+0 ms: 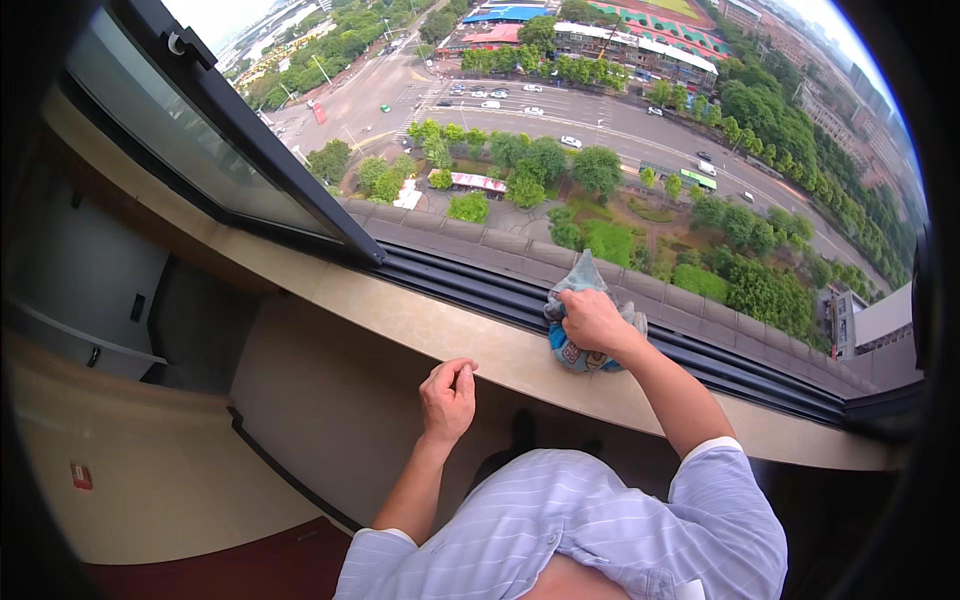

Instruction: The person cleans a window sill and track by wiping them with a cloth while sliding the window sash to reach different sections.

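Observation:
My right hand grips a damp-looking grey and blue patterned cloth, pressed over the dark metal sliding-window track. Part of the cloth hangs onto the beige stone windowsill, and its pointed upper end reaches the outer side of the track. My left hand is held at the sill's inner edge, to the left of the cloth, with its fingers curled and thumb near the fingertips. Nothing shows in it. Whether it touches the sill is unclear.
A dark-framed glass window sash stands at the left, its lower corner at the track. Past the track runs a tiled outer ledge, with a long drop to a road and trees. A wall lies below the sill.

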Motion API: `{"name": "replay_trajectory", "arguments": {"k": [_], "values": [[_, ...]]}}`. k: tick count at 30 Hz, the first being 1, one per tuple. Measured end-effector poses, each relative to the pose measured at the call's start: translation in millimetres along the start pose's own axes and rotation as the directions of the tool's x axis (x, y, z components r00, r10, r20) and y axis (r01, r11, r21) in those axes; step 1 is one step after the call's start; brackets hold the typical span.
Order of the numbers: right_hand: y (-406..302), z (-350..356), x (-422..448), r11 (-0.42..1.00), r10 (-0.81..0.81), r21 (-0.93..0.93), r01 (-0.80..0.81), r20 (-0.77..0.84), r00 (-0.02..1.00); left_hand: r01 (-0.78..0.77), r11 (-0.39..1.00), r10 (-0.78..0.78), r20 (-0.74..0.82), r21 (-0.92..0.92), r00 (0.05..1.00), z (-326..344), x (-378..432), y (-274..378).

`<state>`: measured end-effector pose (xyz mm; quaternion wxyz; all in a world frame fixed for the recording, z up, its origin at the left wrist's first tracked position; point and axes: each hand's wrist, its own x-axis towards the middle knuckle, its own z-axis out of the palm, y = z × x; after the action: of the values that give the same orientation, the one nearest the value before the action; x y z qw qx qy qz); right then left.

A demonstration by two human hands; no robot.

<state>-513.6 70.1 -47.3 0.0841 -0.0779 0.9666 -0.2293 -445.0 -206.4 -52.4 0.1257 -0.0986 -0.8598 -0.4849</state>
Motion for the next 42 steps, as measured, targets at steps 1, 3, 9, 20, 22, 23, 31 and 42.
{"name": "replay_trajectory", "arguments": {"k": [1, 3, 9, 20, 22, 23, 31, 42], "values": [[14, -9, -26, 0.998, 0.055, 0.017, -0.055, -0.022, 0.998, -0.004, 1.0, 0.004, 0.003, -0.003, 1.0, 5, -1, 5], [48, -25, -72, 0.99, 0.137, 0.023, -0.136, -0.053, 0.989, -0.009, 1.0, 0.01, 0.062, -0.024, 0.998, 16, -1, 16], [130, -68, -176, 0.867, 0.445, -0.146, -0.477, -0.203, 0.872, -0.06, 0.997, 0.068, 0.157, -0.057, 0.985, 47, 2, 34], [174, -138, -335, 0.721, 0.691, 0.605, -0.339, -0.585, 0.425, -0.072, 0.993, 0.093, 0.243, -0.097, 0.966, 83, -4, 45], [180, -127, -347, 0.579, 0.744, 0.814, -0.044, -0.505, 0.437, -0.082, 0.989, 0.112, 0.272, -0.119, 0.956, 92, -3, 50], [182, -122, -351, 0.339, 0.751, 0.902, 0.266, -0.43, 0.501, -0.086, 0.989, 0.116, 0.279, -0.119, 0.953, 97, -3, 53], [204, -80, -379, 0.007, 0.722, 0.819, 0.573, -0.401, 0.564, -0.108, 0.979, 0.162, 0.335, -0.175, 0.928, 120, -8, 76], [157, -11, -321, 0.854, 0.335, -0.167, -0.493, -0.548, 0.767, -0.133, 0.97, 0.211, 0.439, -0.203, 0.873, 151, -29, 97]]}}
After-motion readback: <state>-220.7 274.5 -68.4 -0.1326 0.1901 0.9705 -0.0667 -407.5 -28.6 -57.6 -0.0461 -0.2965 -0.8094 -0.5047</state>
